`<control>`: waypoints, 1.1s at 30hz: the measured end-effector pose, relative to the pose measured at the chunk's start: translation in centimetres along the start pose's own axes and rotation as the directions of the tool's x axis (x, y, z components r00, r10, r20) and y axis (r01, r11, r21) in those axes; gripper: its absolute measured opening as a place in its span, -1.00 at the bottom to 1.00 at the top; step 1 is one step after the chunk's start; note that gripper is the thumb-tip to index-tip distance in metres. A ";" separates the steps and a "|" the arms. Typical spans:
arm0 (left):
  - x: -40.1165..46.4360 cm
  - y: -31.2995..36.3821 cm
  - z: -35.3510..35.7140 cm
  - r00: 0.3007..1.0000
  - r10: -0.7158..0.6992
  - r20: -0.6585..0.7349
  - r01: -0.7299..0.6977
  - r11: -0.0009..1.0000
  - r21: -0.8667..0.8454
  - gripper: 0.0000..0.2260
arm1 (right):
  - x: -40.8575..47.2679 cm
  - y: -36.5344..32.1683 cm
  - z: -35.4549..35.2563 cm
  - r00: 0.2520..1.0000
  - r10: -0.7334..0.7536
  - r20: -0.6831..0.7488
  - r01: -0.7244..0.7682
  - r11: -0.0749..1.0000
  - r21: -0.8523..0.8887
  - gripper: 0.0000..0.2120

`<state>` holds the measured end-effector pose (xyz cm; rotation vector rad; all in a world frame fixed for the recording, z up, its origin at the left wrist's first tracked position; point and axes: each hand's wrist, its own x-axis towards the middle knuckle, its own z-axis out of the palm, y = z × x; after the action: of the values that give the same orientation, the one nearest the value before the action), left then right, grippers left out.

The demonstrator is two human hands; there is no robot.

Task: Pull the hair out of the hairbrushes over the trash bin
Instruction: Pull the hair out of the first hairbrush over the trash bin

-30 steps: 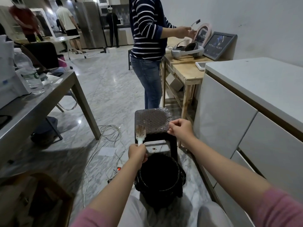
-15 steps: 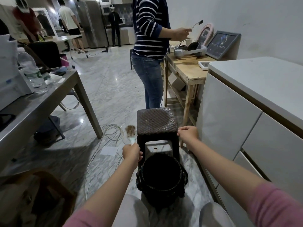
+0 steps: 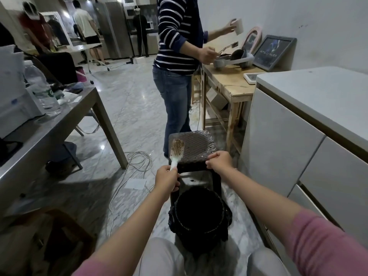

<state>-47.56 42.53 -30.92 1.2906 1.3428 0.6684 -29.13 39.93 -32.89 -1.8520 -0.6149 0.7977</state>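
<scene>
A white hairbrush (image 3: 176,150) with brown hair tangled in its bristles stands upright, head up. My left hand (image 3: 166,179) is shut on its handle, just left of a dark stool (image 3: 194,148). My right hand (image 3: 218,160) grips the stool's near front edge at the right. A black trash bin (image 3: 199,213) lined with a dark bag sits on the floor below the stool, between my knees. The brush is above and left of the bin's far rim.
A grey table (image 3: 65,124) with a water bottle (image 3: 42,89) stands at left. White cabinets (image 3: 294,140) line the right. A person in a striped top (image 3: 177,36) stands behind the stool by a wooden desk (image 3: 227,84). White cables (image 3: 137,162) lie on the marble floor.
My left hand has brought the brush back right, against the stool's left edge. My right hand has closed on the stool's front edge. The standing person has raised an object.
</scene>
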 end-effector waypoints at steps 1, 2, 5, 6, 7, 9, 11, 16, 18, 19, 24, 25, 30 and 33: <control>0.0 0.0 0.1 1.000 0.002 0.007 -0.002 1.000 0.008 -0.84 | 0.0 -0.3 0.1 1.000 -0.023 0.015 0.023 1.000 0.010 -0.85; -0.1 0.0 0.1 1.000 0.006 0.015 -0.006 1.000 0.016 -0.84 | -0.1 -0.7 0.2 0.998 -0.047 0.040 0.046 0.999 0.016 -0.85; -0.5 0.1 0.6 0.999 0.030 0.042 -0.032 0.998 0.050 -0.87 | -0.7 -1.9 0.9 0.987 -0.041 0.154 0.031 0.997 0.064 -0.57; -0.7 0.1 0.8 0.998 0.038 0.052 -0.041 0.998 0.057 -0.87 | -1.0 -2.3 1.1 0.980 -0.026 0.196 0.011 0.997 0.079 -0.51; -0.9 0.1 1.1 0.997 0.043 0.064 -0.047 0.997 0.055 -0.87 | -1.3 -2.6 1.4 0.971 -0.019 0.238 -0.002 0.996 0.090 -0.51; -1.1 -0.1 1.5 0.995 0.045 0.086 -0.048 0.998 0.041 -0.87 | -1.9 -2.9 1.9 0.959 -0.017 0.284 -0.017 0.993 0.118 -0.57; -1.3 -0.2 1.9 0.995 0.045 0.093 -0.048 0.998 0.029 -0.86 | -2.1 -3.0 2.4 0.973 -0.017 0.230 -0.020 0.987 0.161 -0.59; -1.3 -0.5 2.3 0.997 0.017 0.080 -0.019 0.999 0.028 -0.85 | -1.3 -2.6 3.3 0.999 0.014 0.036 -0.019 0.987 0.159 -0.80; -1.3 -0.7 2.3 0.997 0.008 0.075 -0.010 1.000 0.030 -0.87 | -1.4 -2.6 3.0 0.999 0.033 -0.007 -0.032 0.989 0.146 -0.84; -1.3 -0.8 2.3 0.997 0.009 0.073 -0.011 1.000 0.025 -0.87 | -1.5 -2.5 2.9 0.999 0.039 -0.003 -0.038 0.988 0.151 -0.84; -1.3 -0.9 2.3 1.000 -0.001 0.021 0.002 1.000 -0.013 -0.82 | -1.6 -2.3 2.7 0.998 0.058 0.013 -0.060 0.973 0.223 -0.86; -1.2 -0.8 2.2 1.000 -0.016 0.005 0.016 1.000 -0.024 -0.81 | -1.6 -2.3 2.6 0.998 0.068 0.015 -0.070 0.967 0.246 -0.88; -0.9 -1.1 1.6 0.998 -0.040 -0.045 0.038 0.998 -0.053 -0.84 | -1.4 -2.4 1.4 0.995 0.058 0.079 -0.080 0.947 0.313 -0.86; -0.6 -1.3 1.3 0.994 -0.075 -0.076 0.071 0.996 -0.057 -0.85 | -1.4 -2.4 0.2 0.990 0.032 0.134 -0.075 0.943 0.325 -0.86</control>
<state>-46.91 41.31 -32.26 1.1766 1.4191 0.7058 -30.32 40.00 -30.34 -1.5256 -0.4780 0.9966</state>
